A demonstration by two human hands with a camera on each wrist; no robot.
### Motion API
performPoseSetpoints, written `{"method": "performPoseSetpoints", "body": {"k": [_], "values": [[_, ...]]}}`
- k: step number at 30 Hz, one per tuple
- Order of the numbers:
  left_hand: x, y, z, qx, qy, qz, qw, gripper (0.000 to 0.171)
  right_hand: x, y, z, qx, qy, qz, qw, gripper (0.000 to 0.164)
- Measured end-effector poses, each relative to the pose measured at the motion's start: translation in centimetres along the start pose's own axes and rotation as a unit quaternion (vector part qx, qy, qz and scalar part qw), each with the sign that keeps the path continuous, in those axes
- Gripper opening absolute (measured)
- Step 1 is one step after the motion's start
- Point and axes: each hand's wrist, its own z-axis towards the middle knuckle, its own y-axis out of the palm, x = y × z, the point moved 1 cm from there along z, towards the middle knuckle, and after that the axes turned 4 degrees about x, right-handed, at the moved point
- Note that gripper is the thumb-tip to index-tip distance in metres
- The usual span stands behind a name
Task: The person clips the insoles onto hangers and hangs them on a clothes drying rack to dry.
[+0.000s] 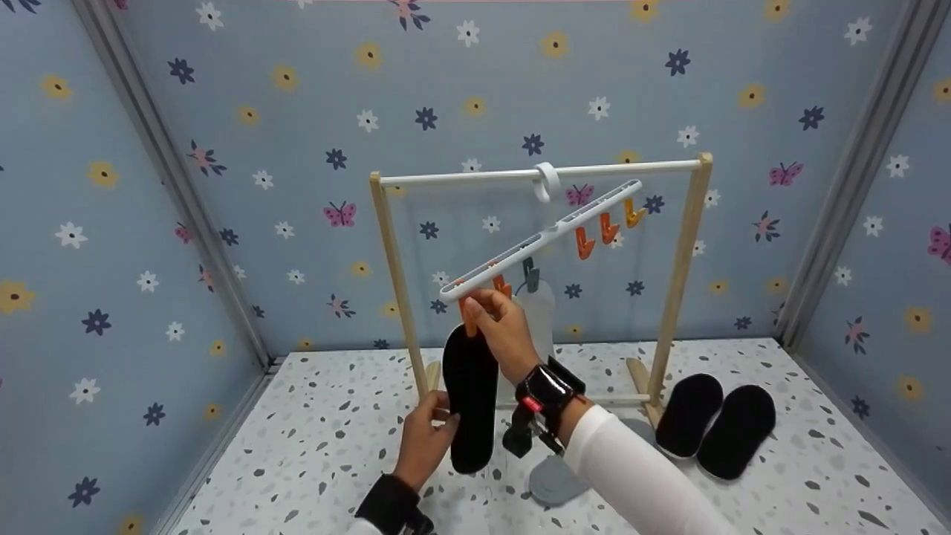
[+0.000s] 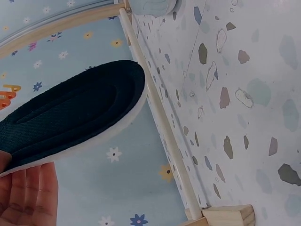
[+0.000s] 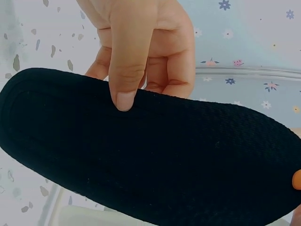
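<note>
A black insole (image 1: 471,401) hangs upright below the low left end of a tilted white clip hanger (image 1: 550,234). My left hand (image 1: 425,440) pinches the insole's edge, thumb on the black face and fingers behind, as the right wrist view shows. At the insole's top, my right hand (image 1: 507,331) pinches an orange clip (image 1: 468,318) that overlaps the insole's end. Behind the right hand, a pale insole (image 1: 541,305) hangs under a dark green clip (image 1: 530,275). The left wrist view shows the held insole's (image 2: 80,110) pale underside edge.
A wooden rack (image 1: 680,275) with a white top rod (image 1: 468,177) carries the hanger by its white hook (image 1: 547,183). Spare orange clips (image 1: 584,244) and a yellow clip (image 1: 633,214) hang toward the right. Two black insoles (image 1: 735,432) lie at right; a grey rounded piece (image 1: 557,479) lies in front.
</note>
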Motion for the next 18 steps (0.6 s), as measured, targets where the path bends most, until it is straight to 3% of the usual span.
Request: {"method": "performPoseSetpoints", "body": {"k": [13, 18], "values": [[-0.1, 0.2, 0.0, -0.002, -0.008, 0.004, 1.0000, 0.014, -2.6, -0.5, -1.8, -0.004, 0.026, 0.011, 1.000, 0.030], [-2.5, 0.6, 0.7, 0.004, 0.000, 0.011, 0.9999, 0.014, -2.4, -0.8, -1.9, -0.002, 0.032, 0.019, 0.999, 0.029]]}}
